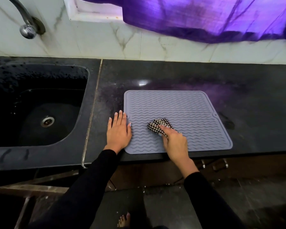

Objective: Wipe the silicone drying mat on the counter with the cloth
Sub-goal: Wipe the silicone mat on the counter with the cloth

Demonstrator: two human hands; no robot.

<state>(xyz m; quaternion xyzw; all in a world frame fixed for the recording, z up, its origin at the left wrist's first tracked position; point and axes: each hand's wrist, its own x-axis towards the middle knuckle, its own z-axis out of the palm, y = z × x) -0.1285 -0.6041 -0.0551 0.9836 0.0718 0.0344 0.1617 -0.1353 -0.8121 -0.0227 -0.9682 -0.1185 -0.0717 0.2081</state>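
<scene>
My right hand [175, 142] grips the checked cloth [158, 125] on the grey mat [188, 109]; my left hand [118, 129] lies flat, fingers straight, on the mat's left edge.

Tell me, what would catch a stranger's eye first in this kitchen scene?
Probably the purple curtain glowing at the top right, above the dark counter. Next, the grey ridged drying mat lying flat at the counter's front edge, where the right hand grips a checked cloth against it while the left hand rests flat, fingers straight, across the mat's left edge. To the left sits a wet black sink.
</scene>
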